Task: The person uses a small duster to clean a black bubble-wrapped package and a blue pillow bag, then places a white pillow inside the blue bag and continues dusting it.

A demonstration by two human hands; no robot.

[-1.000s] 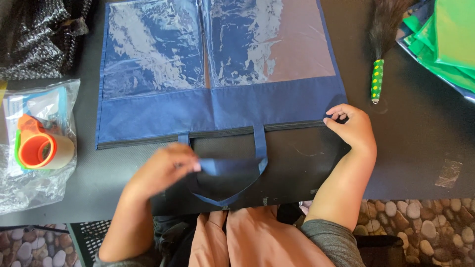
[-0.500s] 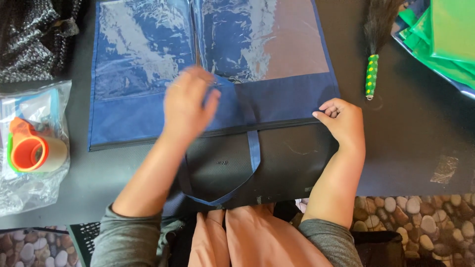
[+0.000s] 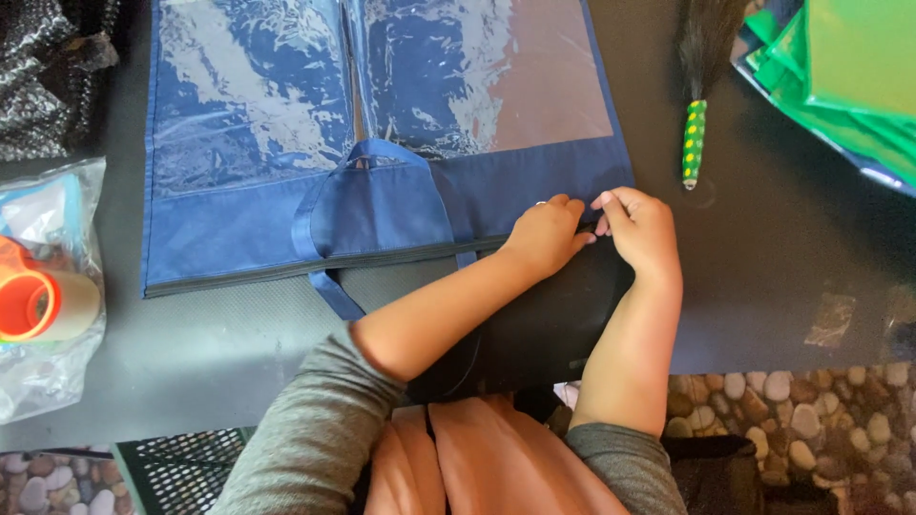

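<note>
A flat navy fabric bag (image 3: 239,234) with clear plastic panels lies on the dark table (image 3: 773,277). Its blue strap handle (image 3: 377,157) is flipped up over the bag's lower band. A black sheet (image 3: 544,324) lies under the bag's near edge and runs toward me. My left hand (image 3: 544,234) and my right hand (image 3: 639,229) meet at the bag's lower right corner. Both pinch the edge there, fingertips almost touching.
A clear plastic bag (image 3: 43,362) with an orange tape roll (image 3: 29,305) sits at the left edge. A dark brush with a green dotted handle (image 3: 694,143) lies at upper right, beside green sheets (image 3: 840,76). A black patterned cloth (image 3: 48,76) sits at upper left.
My left hand flipped the blue handle up onto the bag, then crossed right to join my right hand at the bag's lower right corner. My right hand stayed at that corner.
</note>
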